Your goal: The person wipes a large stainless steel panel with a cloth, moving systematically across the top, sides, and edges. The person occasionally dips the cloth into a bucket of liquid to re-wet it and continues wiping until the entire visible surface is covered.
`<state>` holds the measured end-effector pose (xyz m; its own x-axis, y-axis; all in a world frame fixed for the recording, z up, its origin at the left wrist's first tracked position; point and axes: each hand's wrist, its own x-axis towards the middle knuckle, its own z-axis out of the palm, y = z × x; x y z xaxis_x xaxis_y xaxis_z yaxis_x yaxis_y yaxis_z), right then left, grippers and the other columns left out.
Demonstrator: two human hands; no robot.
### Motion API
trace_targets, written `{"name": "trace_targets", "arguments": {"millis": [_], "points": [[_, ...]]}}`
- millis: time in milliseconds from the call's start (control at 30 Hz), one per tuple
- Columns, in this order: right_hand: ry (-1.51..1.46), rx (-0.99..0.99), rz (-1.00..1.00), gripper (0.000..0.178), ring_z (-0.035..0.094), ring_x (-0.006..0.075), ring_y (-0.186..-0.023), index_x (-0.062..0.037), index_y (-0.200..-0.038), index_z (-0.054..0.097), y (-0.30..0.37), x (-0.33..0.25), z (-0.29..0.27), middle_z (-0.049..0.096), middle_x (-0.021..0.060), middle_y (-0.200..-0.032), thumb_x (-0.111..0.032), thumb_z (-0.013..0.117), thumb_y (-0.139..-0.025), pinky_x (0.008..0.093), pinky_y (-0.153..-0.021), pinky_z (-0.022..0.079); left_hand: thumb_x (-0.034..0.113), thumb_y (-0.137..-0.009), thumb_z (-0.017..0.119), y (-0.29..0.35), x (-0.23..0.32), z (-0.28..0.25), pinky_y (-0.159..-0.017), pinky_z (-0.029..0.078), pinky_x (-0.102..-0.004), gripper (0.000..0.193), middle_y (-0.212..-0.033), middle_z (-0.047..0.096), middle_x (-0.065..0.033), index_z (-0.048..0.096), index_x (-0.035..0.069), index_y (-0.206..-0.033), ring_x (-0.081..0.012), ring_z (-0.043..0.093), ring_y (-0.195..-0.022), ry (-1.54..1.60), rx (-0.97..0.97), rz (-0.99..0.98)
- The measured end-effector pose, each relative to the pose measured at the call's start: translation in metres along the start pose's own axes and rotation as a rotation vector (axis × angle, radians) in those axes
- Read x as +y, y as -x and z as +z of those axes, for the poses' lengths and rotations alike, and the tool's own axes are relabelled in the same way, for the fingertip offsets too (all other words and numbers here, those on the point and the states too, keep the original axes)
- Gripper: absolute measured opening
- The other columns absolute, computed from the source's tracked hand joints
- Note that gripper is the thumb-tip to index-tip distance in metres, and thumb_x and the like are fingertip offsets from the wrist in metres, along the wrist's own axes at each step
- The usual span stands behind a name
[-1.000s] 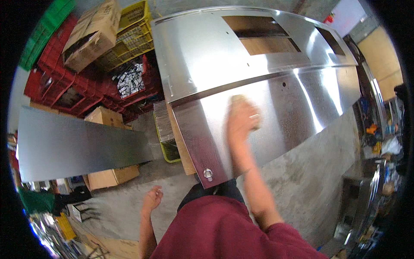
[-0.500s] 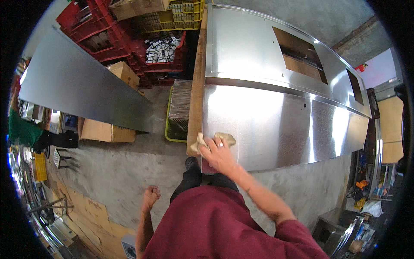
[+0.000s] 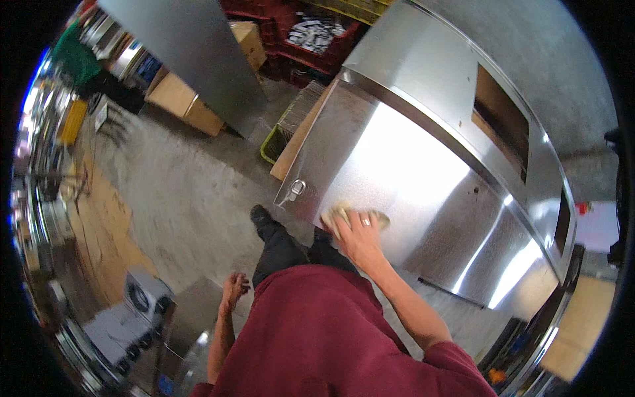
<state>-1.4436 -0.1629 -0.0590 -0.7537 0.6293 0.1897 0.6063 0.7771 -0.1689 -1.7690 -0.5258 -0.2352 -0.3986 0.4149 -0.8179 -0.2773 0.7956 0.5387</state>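
My right hand (image 3: 360, 239), a ring on one finger, presses a crumpled pale yellowish cloth (image 3: 338, 217) against a shiny sheet-metal panel (image 3: 403, 159). The cloth lies near the panel's front edge and sticks out on both sides of my fingers. A small round metal fitting (image 3: 297, 188) shows near the panel's left corner, apart from the cloth. Beyond the panel rises a second metal face with a rectangular cutout (image 3: 499, 122). At my left side my left hand (image 3: 235, 290) hangs over the floor with fingers loosely bent and apart, holding nothing.
A tall grey metal sheet (image 3: 198, 59) leans beside cardboard boxes (image 3: 185, 102). Red crates (image 3: 331, 61) with small metal parts stand at the back, a yellow-green basket (image 3: 270, 147) below the wooden board (image 3: 291, 157). A grey machine (image 3: 129, 317) stands at lower left; a person in green (image 3: 76, 56) is far left.
My right hand and the cloth have moved right along the panel's front edge, off the corner, where the round fitting now shows. My view has turned. My left hand still hangs, fingers looser.
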Motion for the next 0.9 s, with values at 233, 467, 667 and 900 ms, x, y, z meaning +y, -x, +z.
{"name": "trace_targets", "arguments": {"millis": [233,467,667,900], "points": [[-0.156,-0.009,-0.233,0.046,0.058,0.039,-0.12,-0.017,-0.137,0.067,-0.074,0.022,-0.025,0.061,0.0173,-0.137,-0.024,0.078,-0.093,0.0545,-0.099,0.043,0.03,-0.113,0.059,0.096,-0.162,0.072,-0.073,0.061,-0.0384,0.035,-0.104,0.073,-0.0117,0.064,0.002,-0.133,-0.0227,0.073,-0.081,0.035,0.137,-0.26],[0.06,0.04,-0.45,0.029,0.06,0.0366,-0.119,-0.0128,-0.126,0.067,-0.119,-0.029,0.081,0.061,0.0142,-0.133,-0.02,0.061,-0.099,0.0595,-0.095,0.044,0.035,-0.114,0.057,0.126,-0.189,0.148,-0.077,0.06,-0.0385,0.039,-0.109,0.073,-0.0137,0.064,0.002,-0.134,-0.0219,0.072,-0.087,0.402,0.339,-0.168],[0.113,-0.377,-0.95,0.036,0.06,0.0375,-0.122,-0.0126,-0.135,0.065,-0.11,0.038,0.037,0.062,0.0152,-0.135,-0.023,0.061,-0.1,0.0598,-0.104,0.045,0.033,-0.115,0.056,0.154,-0.23,0.214,-0.077,0.06,-0.0384,0.039,-0.107,0.073,-0.014,0.065,0.0,-0.131,-0.0222,0.072,-0.087,0.478,0.387,-0.197],[0.178,-0.098,-0.845,0.044,0.056,0.0352,-0.13,-0.0135,-0.141,0.063,-0.145,-0.039,0.09,0.063,0.0112,-0.133,-0.025,0.068,-0.099,0.0571,-0.106,0.039,0.032,-0.115,0.056,0.161,-0.282,0.21,-0.081,0.061,-0.0388,0.037,-0.107,0.073,-0.0126,0.067,-0.001,-0.13,-0.0203,0.072,-0.089,0.51,0.36,-0.288]]}}
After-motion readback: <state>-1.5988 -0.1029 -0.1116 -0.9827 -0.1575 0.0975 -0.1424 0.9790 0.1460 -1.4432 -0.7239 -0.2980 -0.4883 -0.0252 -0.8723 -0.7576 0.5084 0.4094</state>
